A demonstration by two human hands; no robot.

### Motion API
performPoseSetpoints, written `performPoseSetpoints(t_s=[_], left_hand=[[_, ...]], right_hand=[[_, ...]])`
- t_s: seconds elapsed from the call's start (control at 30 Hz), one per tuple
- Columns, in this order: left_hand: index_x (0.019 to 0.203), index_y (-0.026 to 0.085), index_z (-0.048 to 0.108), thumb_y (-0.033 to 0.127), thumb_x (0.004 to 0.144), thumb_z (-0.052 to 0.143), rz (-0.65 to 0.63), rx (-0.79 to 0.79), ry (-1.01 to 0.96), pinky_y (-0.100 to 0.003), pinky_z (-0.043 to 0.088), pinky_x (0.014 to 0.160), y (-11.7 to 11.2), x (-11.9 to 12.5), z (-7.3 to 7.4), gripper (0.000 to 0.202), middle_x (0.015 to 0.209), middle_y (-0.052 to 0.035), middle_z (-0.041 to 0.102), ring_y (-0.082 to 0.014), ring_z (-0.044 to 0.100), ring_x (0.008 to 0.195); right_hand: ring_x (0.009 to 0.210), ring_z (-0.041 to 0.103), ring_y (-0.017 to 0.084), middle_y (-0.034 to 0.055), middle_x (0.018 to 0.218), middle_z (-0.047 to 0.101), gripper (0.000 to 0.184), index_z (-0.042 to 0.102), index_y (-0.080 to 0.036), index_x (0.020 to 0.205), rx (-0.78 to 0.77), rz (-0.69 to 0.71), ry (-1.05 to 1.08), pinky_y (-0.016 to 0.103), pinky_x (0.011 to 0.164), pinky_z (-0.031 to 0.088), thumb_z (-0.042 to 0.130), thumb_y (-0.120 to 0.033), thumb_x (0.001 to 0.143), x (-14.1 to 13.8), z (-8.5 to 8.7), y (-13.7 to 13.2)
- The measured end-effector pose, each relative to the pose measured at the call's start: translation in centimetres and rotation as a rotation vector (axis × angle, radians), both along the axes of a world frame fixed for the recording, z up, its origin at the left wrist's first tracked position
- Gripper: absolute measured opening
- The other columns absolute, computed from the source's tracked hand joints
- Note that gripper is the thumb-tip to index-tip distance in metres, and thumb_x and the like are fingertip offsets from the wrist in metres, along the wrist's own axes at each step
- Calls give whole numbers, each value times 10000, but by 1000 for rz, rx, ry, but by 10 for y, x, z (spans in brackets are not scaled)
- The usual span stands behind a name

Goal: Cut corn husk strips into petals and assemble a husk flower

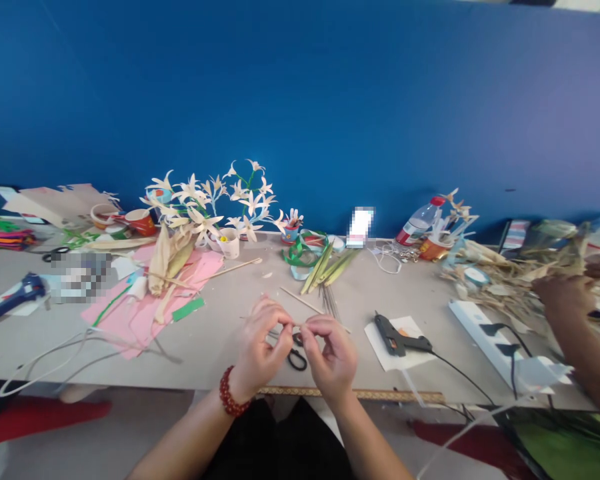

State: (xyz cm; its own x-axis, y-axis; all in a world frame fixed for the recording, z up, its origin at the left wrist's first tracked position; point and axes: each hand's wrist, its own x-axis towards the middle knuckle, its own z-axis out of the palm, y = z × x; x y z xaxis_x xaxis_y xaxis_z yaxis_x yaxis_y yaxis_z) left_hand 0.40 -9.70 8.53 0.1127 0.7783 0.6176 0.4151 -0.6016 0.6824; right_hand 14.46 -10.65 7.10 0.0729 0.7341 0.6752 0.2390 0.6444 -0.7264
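Observation:
My left hand [266, 339], with a red bead bracelet at the wrist, and my right hand [333, 353] meet over the front of the table. Both are closed in a pinch, fingertips almost touching, on a thin pale strand [297, 325]; its exact kind is too small to make out. Beneath and between them lie black-handled scissors [297, 360], partly covered by my fingers. Just beyond the hands are a thin wooden stick [300, 300], several thin dark wires [330, 303] and folded green leaf strips [325, 272].
To the right, a black glue gun [397, 337] rests on white paper, near a white power strip [485, 337]. Husk flowers [200, 200] stand in cups behind pink paper [125, 320]. A bottle [420, 220] stands at the back. Another person's hand [565, 293] works among dried husks at far right.

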Motion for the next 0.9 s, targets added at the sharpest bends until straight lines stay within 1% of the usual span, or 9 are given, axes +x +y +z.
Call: performPoseSetpoints(t_s=[0.1,0.17,0.27,0.33,0.43,0.53,0.7,0.8,0.9], left_hand=[[780,199,560,135,841,489,49,21,8,-461,411,1007,1,-6,-4,113,735,-12,598,-174,584,768],[804,198,564,147,852,465,69,16,-7,-470,411,1007,1,-11,-3,121,754,-25,606,-184,590,781],[916,192,589,179,851,491,14,24,30,-500,377,1037,-1,-13,3,119,850,-55,650,-210,610,864],[946,201,608,172,832,547,-4,76,89,-518,331,1070,-2,-12,7,132,870,-48,680,-219,619,901],[885,216,619,117,827,564,15,149,129,-513,301,1089,-2,-9,10,128,812,-15,702,-205,631,893],[852,217,614,107,828,561,29,175,181,-524,276,1101,-2,-8,11,124,806,-8,710,-201,632,894],[774,221,600,147,830,556,59,195,284,-554,218,1126,-2,-9,16,102,754,5,692,-203,632,877],[754,216,585,142,823,561,56,196,294,-557,195,1136,-4,-10,20,104,737,15,679,-190,628,855],[736,209,566,126,820,555,55,187,280,-551,204,1133,-6,-11,23,118,707,20,661,-181,624,835]], right_hand=[[746,626,194,54,773,634,87,606,-196,853,-7,-6,34,346,676,531,575,-114,855,3,-4,0],[765,628,201,61,783,638,82,602,-195,858,-21,-22,58,354,684,531,571,-119,860,5,-7,1],[764,630,201,59,776,639,68,596,-196,853,-42,-17,56,349,673,531,579,-131,864,5,-10,2],[743,626,193,54,772,632,58,595,-195,848,-56,4,55,338,655,535,580,-144,870,4,-9,3],[754,627,188,67,823,635,55,605,-194,886,-81,32,41,320,636,545,572,-151,876,3,-5,3],[784,642,190,70,866,660,107,618,-199,932,-75,66,-56,311,655,547,591,-133,851,6,3,4],[701,644,175,33,760,677,110,616,-214,831,1,52,-227,311,659,527,590,-108,834,9,16,7],[685,651,170,25,747,687,118,617,-220,822,24,42,-286,302,652,527,598,-104,824,10,20,8],[663,661,165,18,728,696,119,625,-220,812,52,16,-326,285,638,531,604,-104,817,16,21,10]])
